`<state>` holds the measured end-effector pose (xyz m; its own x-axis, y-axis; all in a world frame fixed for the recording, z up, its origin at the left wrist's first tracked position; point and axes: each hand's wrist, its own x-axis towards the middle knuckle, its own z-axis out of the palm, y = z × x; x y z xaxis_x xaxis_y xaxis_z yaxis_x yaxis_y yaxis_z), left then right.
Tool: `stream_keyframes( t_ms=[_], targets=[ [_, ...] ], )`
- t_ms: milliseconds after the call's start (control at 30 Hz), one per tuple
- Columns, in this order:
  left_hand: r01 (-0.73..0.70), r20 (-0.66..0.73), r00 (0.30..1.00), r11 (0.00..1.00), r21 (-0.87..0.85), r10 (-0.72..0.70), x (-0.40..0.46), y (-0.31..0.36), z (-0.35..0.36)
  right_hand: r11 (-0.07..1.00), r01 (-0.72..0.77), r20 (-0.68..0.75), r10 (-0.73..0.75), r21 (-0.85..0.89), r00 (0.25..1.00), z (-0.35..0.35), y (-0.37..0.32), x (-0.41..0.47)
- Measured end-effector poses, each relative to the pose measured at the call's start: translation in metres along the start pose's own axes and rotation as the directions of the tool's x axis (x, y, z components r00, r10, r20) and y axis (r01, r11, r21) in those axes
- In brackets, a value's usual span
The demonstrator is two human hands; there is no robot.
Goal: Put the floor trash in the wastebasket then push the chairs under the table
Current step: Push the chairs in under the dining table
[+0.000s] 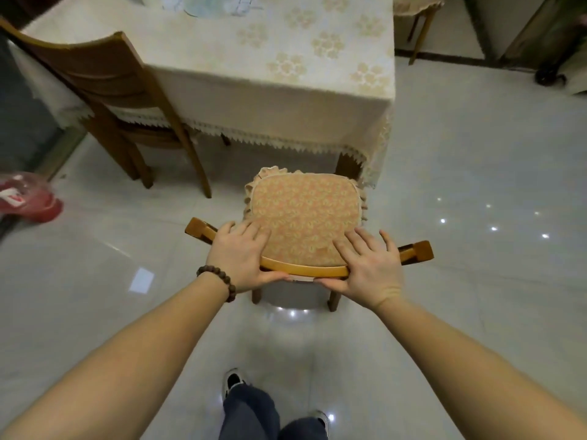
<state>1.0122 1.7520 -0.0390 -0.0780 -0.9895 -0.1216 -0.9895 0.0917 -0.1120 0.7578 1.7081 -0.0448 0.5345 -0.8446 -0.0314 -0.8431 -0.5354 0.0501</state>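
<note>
— Where was the chair (305, 214) at that moment?

— It stood on the floor (460, 185) just short of the tabletop (222, 49), its cushioned seat facing the hanging edge of the tablecloth (270, 115), not under it. The cushion (305, 211) was orange-patterned with a frilled border.

— And the hands?

— Both gripped the curved wooden top rail of the backrest (305, 272). The left hand (243, 252) had its fingers laid over the rail onto the cushion side and its thumb curled beneath; a bracelet (219, 281) of dark wooden beads sat on that wrist. The right hand (368, 265) held the rail the same way, fingers spread over the top, thumb under.

— What else stood near?

— A second wooden chair (104, 90), darker, stood to the left with its seat tucked beneath the cloth's lace fringe. A third chair (419, 14) with a frilled cushion showed at the far right corner of the tabletop.

— The surface and the room?

— The cloth was cream with pale gold flower motifs and a zigzag lace hem. The floor was glossy light-grey tile, mirroring small ceiling lights. A red wastebasket (35, 201) lined with a clear bag stood at the left edge; white markings on it were too blurred to read. A small white scrap (142, 281) lay on the tile left of the arms. Jeans and sneakers (233, 381) showed below.
</note>
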Motion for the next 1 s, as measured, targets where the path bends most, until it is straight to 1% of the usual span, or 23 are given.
stream_keyframes(
  t_ms=[267,433,567,800,1000],
  targets=[
    [-0.003,-0.076,0.997,1.0,-0.017,0.001,0.025,-0.014,0.004,1.0,0.005,-0.004,-0.005,0.02,1.0,0.001,0.007,0.033],
    [-0.007,-0.062,0.998,1.0,-0.005,0.007,0.05,-0.034,0.002,1.0,0.006,-0.031,-0.006,0.017,1.0,0.001,0.006,0.064],
    [-0.011,-0.046,0.999,1.0,0.024,0.012,0.08,-0.067,0.001,1.0,0.002,-0.068,-0.001,0.014,0.998,0.0,-0.004,0.103],
    [-0.034,-0.11,0.993,0.999,0.015,0.036,0.15,-0.138,-0.004,0.999,-0.025,-0.091,0.023,-0.025,0.996,-0.002,-0.021,0.201],
    [-0.068,-0.106,0.992,0.997,0.02,0.07,0.212,-0.184,-0.006,0.996,-0.064,-0.187,0.051,-0.062,0.981,-0.004,-0.023,0.267]
  ],
)
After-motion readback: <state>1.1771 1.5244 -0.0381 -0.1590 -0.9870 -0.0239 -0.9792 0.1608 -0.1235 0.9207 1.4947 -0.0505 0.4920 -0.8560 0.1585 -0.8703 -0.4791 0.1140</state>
